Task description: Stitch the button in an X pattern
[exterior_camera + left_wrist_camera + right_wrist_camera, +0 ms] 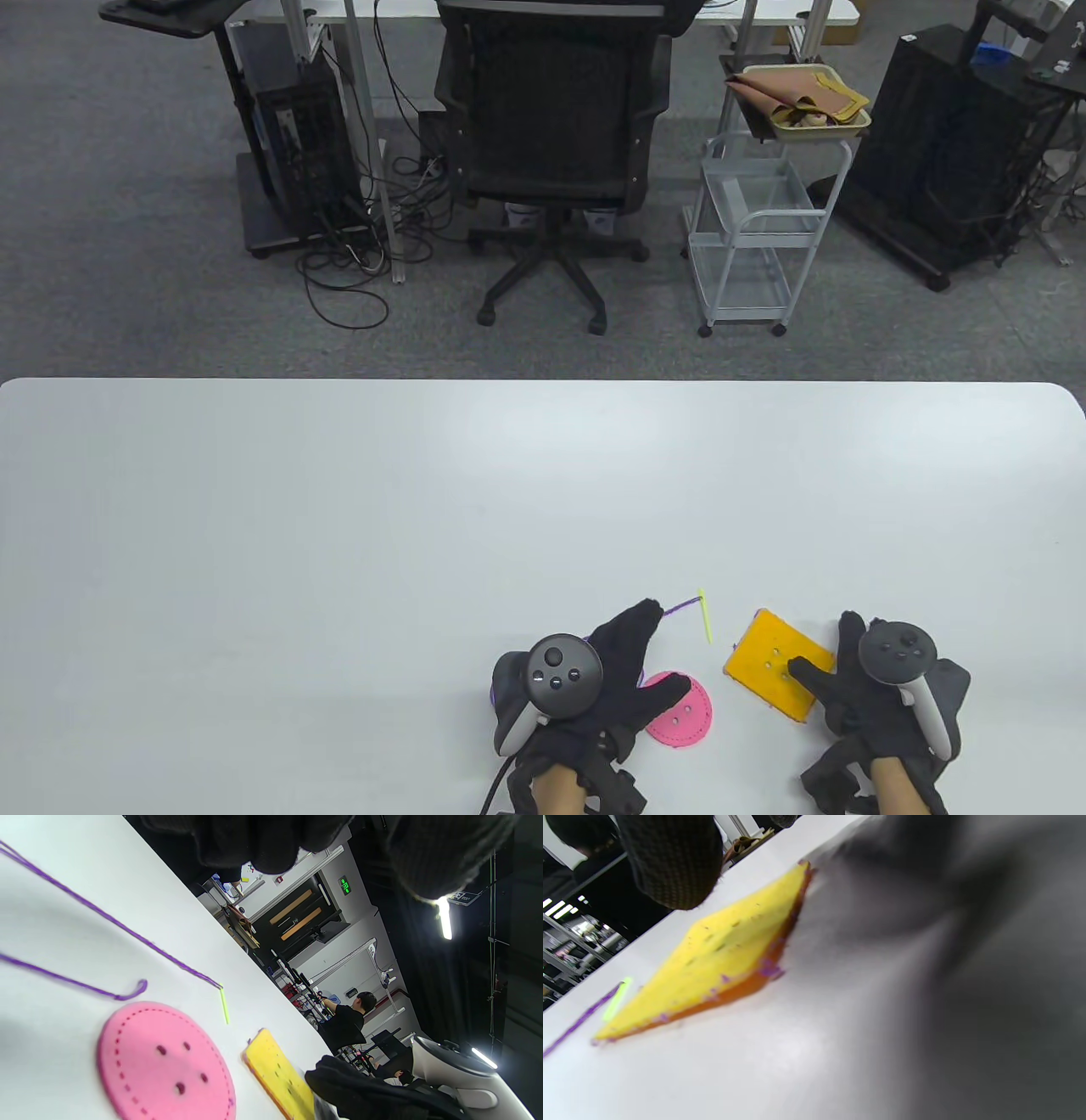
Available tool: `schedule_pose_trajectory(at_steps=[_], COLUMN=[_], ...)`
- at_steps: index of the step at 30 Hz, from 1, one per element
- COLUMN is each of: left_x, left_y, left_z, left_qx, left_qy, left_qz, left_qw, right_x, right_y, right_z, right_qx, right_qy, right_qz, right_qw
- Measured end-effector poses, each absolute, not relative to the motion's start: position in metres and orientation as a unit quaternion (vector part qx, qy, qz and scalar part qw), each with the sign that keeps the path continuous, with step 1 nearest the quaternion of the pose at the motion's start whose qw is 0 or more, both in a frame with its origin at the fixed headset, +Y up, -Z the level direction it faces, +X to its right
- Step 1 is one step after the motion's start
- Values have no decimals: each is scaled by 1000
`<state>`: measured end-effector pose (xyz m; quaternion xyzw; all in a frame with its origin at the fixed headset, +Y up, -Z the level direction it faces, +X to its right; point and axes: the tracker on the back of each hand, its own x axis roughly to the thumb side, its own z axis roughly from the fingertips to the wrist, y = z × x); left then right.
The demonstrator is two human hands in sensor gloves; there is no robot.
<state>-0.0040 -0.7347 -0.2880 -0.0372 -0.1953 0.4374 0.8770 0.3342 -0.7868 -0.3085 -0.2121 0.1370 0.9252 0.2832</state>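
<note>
A round pink felt button (689, 722) with four holes lies on the white table (339, 526). A yellow felt square (772, 658) with holes lies to its right. A purple thread (679, 608) runs to a yellow-green needle (704, 616) lying behind them. My left hand (657, 649) is spread open, its thumb over the button's near-left edge and its forefinger by the thread. My right hand (821, 643) is open, its thumb lying on the square's near right corner. The left wrist view shows the button (165, 1065), thread (106, 916), needle (224, 1005) and square (280, 1073). The right wrist view shows the square (725, 955) close up.
Beyond the table's far edge stand a black office chair (551, 127), a white wire cart (755, 229) with a tray of fabric pieces, and computer stands.
</note>
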Motion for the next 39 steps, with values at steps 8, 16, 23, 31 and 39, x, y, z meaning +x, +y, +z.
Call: schedule_pose_trajectory(at_steps=[8,16,23,31,39], left_x=[-3,-2,-2,-1,-1], left_y=[-735,-735,-735,-735,-736], left_z=[-288,-288,-288,-288,-288], left_qx=[-41,-40,-42,-44,-49], left_qy=[-196,-195,-194,-193,-192], left_qz=[433,432,430,430,427], left_qw=[879,880,880,881,882], right_x=[332,334,337,340,341], right_y=[-791,-791,-790,-788,-787], right_z=[-311,-310,-311,-315,-316], right_qx=[-217,-219,-216,-222,-247], right_qy=[165,165,177,190,164], right_qz=[930,927,920,912,912], right_qw=[245,255,275,289,282])
